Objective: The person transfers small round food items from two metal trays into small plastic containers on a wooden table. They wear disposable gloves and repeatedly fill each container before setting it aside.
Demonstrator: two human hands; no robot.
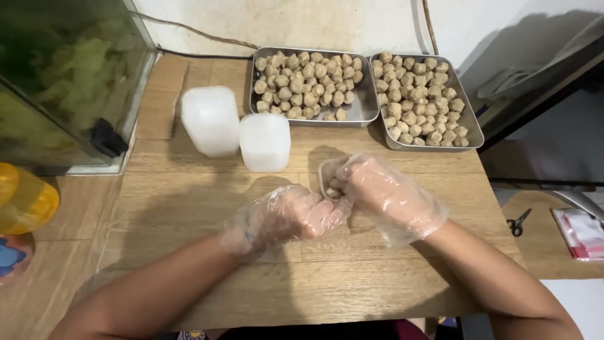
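Two gloved hands, left hand [286, 217] and right hand [384, 192], pinch a small clear tub [327, 173].

We saw a matt, grained wooden counter [189, 208], two brushed metal trays [368, 113] with a dull sheen, translucent white plastic tubs [211, 119], and thin, crinkled, glossy clear plastic gloves over both hands; the brown balls [308, 79] looked rough and matt.
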